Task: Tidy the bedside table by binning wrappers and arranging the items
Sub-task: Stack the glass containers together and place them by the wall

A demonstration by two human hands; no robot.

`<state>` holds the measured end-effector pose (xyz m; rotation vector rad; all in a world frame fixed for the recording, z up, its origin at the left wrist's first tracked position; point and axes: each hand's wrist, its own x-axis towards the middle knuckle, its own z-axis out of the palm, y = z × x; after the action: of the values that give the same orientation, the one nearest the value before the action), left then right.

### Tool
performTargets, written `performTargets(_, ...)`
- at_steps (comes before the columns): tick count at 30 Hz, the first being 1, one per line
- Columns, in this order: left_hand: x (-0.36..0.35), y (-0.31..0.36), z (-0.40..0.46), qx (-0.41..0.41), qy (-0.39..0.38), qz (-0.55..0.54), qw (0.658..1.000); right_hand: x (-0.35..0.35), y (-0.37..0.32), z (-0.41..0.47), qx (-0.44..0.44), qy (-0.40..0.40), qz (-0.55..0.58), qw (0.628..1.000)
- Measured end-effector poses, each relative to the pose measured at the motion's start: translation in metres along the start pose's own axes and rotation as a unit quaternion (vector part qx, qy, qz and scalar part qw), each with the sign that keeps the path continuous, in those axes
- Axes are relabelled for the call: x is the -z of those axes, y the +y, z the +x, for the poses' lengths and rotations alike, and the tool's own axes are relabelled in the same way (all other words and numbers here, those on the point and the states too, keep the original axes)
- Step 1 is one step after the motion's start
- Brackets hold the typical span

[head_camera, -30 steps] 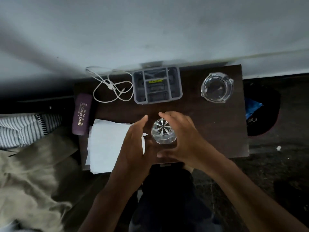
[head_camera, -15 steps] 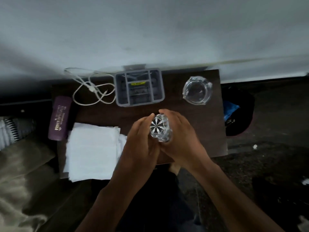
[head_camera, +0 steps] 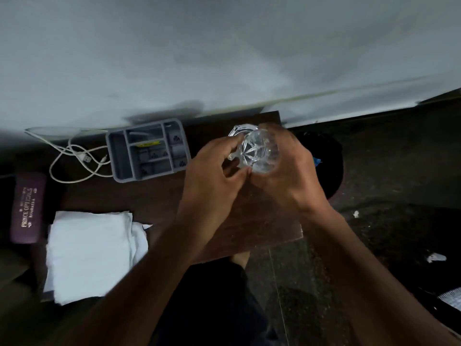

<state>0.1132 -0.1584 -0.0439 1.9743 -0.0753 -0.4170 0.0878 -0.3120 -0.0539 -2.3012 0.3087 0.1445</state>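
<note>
A clear cut-glass tumbler [head_camera: 260, 154] is held above the far right corner of the dark wooden bedside table [head_camera: 262, 228]. My right hand [head_camera: 287, 173] wraps its right side and my left hand [head_camera: 212, 176] grips its left side. Just behind it, a clear glass ashtray [head_camera: 240, 129] peeks out, mostly hidden by the tumbler and my fingers. A grey compartment organiser [head_camera: 147, 152] stands at the back middle. White folded tissues [head_camera: 87, 253] lie at the front left. A purple spectacle case [head_camera: 27, 207] lies along the left edge.
A white USB cable [head_camera: 74, 158] is coiled at the back left next to the organiser. A black bin [head_camera: 329, 158] with something blue inside stands on the floor right of the table. Small white scraps [head_camera: 435, 257] lie on the dark floor. A pale wall rises behind.
Both hands have carried the tumbler from the front middle of the table to the far right, over the ashtray. The view has shifted right.
</note>
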Motion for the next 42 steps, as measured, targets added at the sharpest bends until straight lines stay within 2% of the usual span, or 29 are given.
performTargets(3, -0.004, -0.002, 0.016, 0.009, -0.015, 0.019, 1.000, -0.001, 0.010, 0.015, 0.009, -0.001, -0.018, 1.000)
performTargets(8, -0.010, -0.004, 0.033, 0.021, 0.002, 0.010, 1.000, -0.007, 0.022, 0.035, 0.038, 0.008, -0.035, 0.999)
performTargets(16, -0.013, -0.010, 0.041, 0.056, -0.005, -0.014, 0.998, -0.010, 0.027, 0.043, 0.032, -0.003, -0.033, 0.999)
performTargets(23, -0.011, -0.023, 0.036, 0.092, -0.036, -0.091, 0.991, -0.009, 0.025, 0.036, 0.013, -0.073, -0.059, 0.996)
performTargets(25, -0.010, -0.031, 0.035, 0.103, -0.035, -0.118, 0.987, -0.003, 0.029, 0.034, -0.021, -0.120, -0.019, 0.992)
performTargets(26, -0.010, -0.034, 0.035, 0.119, -0.015, -0.147, 0.982, 0.001, 0.034, 0.033, -0.058, -0.137, 0.038, 0.988)
performTargets(27, -0.012, -0.037, 0.034, 0.147, 0.014, -0.188, 0.971, 0.005, 0.038, 0.033, -0.109, -0.130, 0.125, 0.978)
performTargets(28, -0.015, -0.040, 0.033, 0.180, 0.040, -0.231, 0.955, 0.008, 0.044, 0.033, -0.175, -0.085, 0.230, 0.953)
performTargets(29, -0.019, -0.043, 0.031, 0.214, 0.059, -0.270, 0.937, 0.009, 0.051, 0.034, -0.245, -0.015, 0.323, 0.914)
performTargets(30, -0.024, -0.045, 0.029, 0.246, 0.072, -0.297, 0.920, 0.008, 0.058, 0.037, -0.297, 0.052, 0.374, 0.877)
performTargets(31, -0.029, -0.048, 0.027, 0.275, 0.076, -0.313, 0.906, 0.003, 0.065, 0.039, -0.329, 0.092, 0.369, 0.864)
performTargets(33, -0.040, -0.048, 0.027, 0.321, 0.070, -0.332, 0.884, -0.012, 0.077, 0.042, -0.351, 0.095, 0.306, 0.880)
performTargets(37, -0.049, -0.051, 0.033, 0.347, 0.050, -0.340, 0.873, -0.038, 0.083, 0.046, -0.293, 0.048, 0.221, 0.929)
performTargets(42, -0.052, -0.054, 0.036, 0.339, 0.000, -0.352, 0.872, -0.047, 0.091, 0.050, -0.277, 0.082, 0.214, 0.933)
